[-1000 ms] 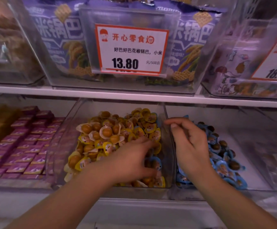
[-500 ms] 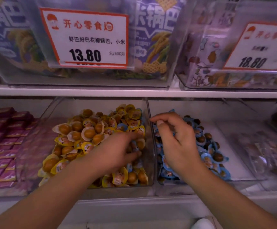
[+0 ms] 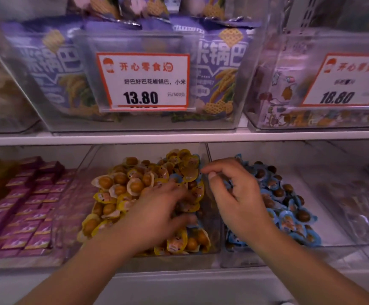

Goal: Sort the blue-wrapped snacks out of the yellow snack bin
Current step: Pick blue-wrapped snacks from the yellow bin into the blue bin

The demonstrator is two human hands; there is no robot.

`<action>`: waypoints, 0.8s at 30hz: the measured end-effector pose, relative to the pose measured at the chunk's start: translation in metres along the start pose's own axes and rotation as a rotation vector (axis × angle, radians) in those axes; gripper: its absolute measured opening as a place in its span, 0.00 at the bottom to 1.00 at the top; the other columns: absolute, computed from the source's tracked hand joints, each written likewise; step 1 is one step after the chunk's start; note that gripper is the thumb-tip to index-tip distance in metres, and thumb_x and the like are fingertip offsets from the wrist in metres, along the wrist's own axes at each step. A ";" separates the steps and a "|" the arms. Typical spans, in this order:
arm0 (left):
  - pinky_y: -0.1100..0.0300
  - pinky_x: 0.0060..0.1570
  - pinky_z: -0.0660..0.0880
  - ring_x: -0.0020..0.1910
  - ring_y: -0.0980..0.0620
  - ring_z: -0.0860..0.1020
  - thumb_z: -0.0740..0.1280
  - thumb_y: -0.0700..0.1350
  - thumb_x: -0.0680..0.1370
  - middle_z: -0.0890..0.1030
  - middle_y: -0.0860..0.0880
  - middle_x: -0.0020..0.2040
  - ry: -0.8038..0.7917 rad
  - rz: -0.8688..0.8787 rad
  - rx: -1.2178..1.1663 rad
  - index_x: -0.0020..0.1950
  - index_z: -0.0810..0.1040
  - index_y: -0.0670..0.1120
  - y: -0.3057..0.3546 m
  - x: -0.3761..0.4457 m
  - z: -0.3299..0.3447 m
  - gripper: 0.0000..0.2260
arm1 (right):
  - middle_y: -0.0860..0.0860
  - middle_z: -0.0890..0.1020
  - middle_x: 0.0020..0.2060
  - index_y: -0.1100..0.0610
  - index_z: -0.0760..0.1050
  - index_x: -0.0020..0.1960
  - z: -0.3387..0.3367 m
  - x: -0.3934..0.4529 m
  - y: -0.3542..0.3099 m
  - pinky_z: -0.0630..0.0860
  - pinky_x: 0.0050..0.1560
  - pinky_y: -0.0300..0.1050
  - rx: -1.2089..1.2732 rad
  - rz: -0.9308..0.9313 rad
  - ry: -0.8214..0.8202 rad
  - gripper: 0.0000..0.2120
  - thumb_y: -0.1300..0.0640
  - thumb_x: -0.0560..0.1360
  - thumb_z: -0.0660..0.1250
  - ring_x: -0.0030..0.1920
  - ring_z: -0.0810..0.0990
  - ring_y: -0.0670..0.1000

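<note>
A clear bin [image 3: 86,172] on the lower shelf holds a heap of yellow-wrapped snacks [image 3: 122,186]. A few blue-wrapped snacks [image 3: 176,178] lie among them near the bin's right side. My left hand [image 3: 157,214] reaches into that heap, blurred, its fingers spread over the wrappers; whether it grips one I cannot tell. To the right, a second clear bin [image 3: 333,238] holds blue-wrapped snacks [image 3: 289,219]. My right hand [image 3: 238,199] hovers over that bin's left side with fingers curled and thumb near the fingertips; nothing shows between them.
A clear divider wall [image 3: 210,194] separates the two bins. Purple-wrapped bars [image 3: 23,208] fill the bin at the left. A white shelf edge [image 3: 179,137] runs just above. Bins of purple bags with price tags [image 3: 144,82] sit on the upper shelf.
The view shifted and the bins sit lower in frame. My left hand pushed deeper and rightward into the yellow heap. My right hand stays curled over the blue bin's left side.
</note>
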State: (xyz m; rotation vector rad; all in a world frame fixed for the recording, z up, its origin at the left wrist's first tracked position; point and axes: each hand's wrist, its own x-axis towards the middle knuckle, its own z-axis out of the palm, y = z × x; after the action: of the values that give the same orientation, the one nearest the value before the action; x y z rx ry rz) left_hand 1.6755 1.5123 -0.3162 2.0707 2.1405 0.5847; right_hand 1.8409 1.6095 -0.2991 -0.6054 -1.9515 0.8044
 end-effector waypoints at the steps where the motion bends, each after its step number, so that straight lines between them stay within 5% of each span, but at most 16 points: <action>1: 0.53 0.53 0.67 0.52 0.53 0.75 0.60 0.71 0.72 0.74 0.57 0.50 -0.084 0.029 0.126 0.56 0.75 0.59 0.004 0.001 0.006 0.21 | 0.41 0.78 0.48 0.53 0.81 0.49 0.002 -0.001 0.001 0.72 0.54 0.34 -0.019 -0.022 -0.009 0.08 0.59 0.78 0.63 0.54 0.78 0.44; 3: 0.48 0.58 0.63 0.53 0.49 0.75 0.53 0.76 0.69 0.75 0.54 0.51 -0.209 0.041 0.321 0.57 0.75 0.57 0.009 0.005 0.014 0.29 | 0.41 0.78 0.49 0.54 0.81 0.49 0.005 -0.003 0.002 0.72 0.56 0.36 -0.049 -0.054 -0.013 0.08 0.59 0.78 0.63 0.55 0.77 0.45; 7: 0.47 0.61 0.61 0.58 0.48 0.74 0.61 0.72 0.70 0.77 0.53 0.55 -0.295 0.052 0.374 0.63 0.74 0.56 0.006 0.012 0.018 0.28 | 0.41 0.78 0.48 0.52 0.81 0.49 0.004 -0.002 0.003 0.72 0.56 0.36 -0.055 -0.080 -0.012 0.08 0.59 0.78 0.63 0.55 0.78 0.46; 12: 0.54 0.55 0.72 0.51 0.56 0.78 0.69 0.64 0.72 0.81 0.57 0.49 -0.266 0.004 0.071 0.55 0.80 0.56 -0.004 0.011 -0.001 0.16 | 0.41 0.78 0.48 0.53 0.81 0.49 0.002 -0.001 0.002 0.73 0.56 0.38 -0.051 -0.052 -0.026 0.08 0.58 0.78 0.63 0.55 0.78 0.46; 15: 0.59 0.47 0.77 0.44 0.61 0.80 0.72 0.56 0.75 0.83 0.57 0.43 -0.070 -0.143 -0.392 0.50 0.83 0.55 -0.005 0.009 -0.018 0.07 | 0.44 0.79 0.48 0.54 0.81 0.50 0.000 0.002 0.001 0.74 0.54 0.38 -0.023 -0.029 -0.011 0.08 0.59 0.78 0.62 0.54 0.79 0.46; 19: 0.69 0.42 0.74 0.42 0.62 0.81 0.71 0.59 0.74 0.84 0.55 0.43 0.297 -0.255 -0.737 0.50 0.83 0.53 0.015 0.008 -0.033 0.11 | 0.44 0.82 0.47 0.46 0.80 0.53 -0.005 0.003 -0.012 0.78 0.50 0.45 0.105 0.072 0.098 0.09 0.53 0.79 0.61 0.51 0.81 0.45; 24: 0.72 0.53 0.69 0.55 0.62 0.76 0.69 0.50 0.77 0.75 0.62 0.53 0.477 -0.041 -0.539 0.55 0.78 0.61 0.055 -0.001 -0.034 0.08 | 0.50 0.85 0.53 0.47 0.80 0.56 -0.011 -0.002 -0.051 0.80 0.50 0.57 0.571 0.491 0.039 0.21 0.36 0.70 0.64 0.54 0.83 0.51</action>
State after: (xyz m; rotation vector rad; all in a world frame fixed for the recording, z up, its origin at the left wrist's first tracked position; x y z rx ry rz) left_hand 1.7155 1.5041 -0.2663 1.6991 1.9098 1.5759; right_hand 1.8466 1.5775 -0.2583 -0.7421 -1.4410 1.5688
